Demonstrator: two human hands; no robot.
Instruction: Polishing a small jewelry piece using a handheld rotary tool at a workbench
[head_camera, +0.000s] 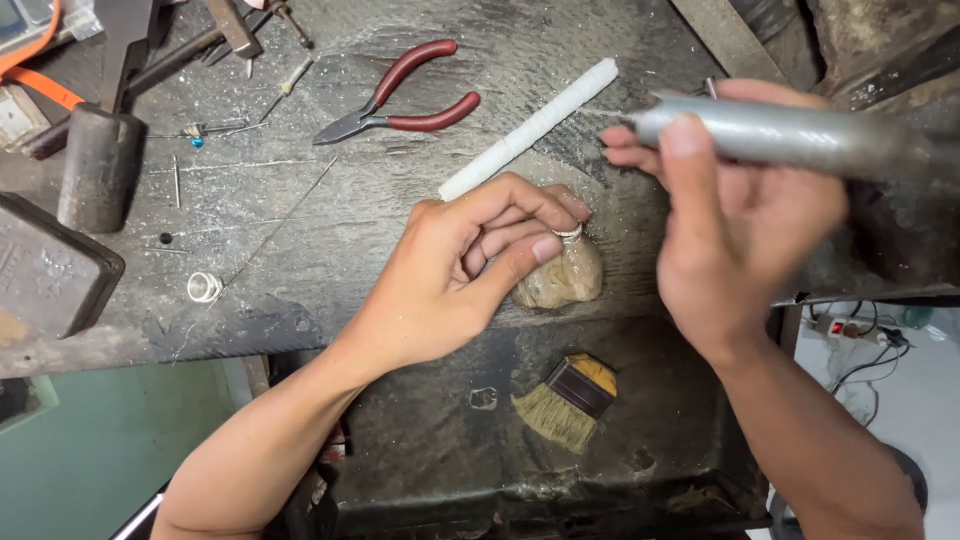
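Observation:
My left hand (470, 265) pinches a small silver ring (568, 234) between thumb and fingers, pressing it against a worn wooden peg (565, 280) that juts from the bench edge. My right hand (735, 215) grips a grey metal handpiece (800, 135), a thick cylindrical tool whose tip points left, a little above and to the right of the ring. The tool's tip is apart from the ring.
A white stick (530, 128) lies diagonally on the dark workbench (330, 230). Red-handled pliers (400, 100), a hammer (100, 150), a second ring (203, 288) and thin wires lie to the left. A small brush (570, 400) rests in the tray below.

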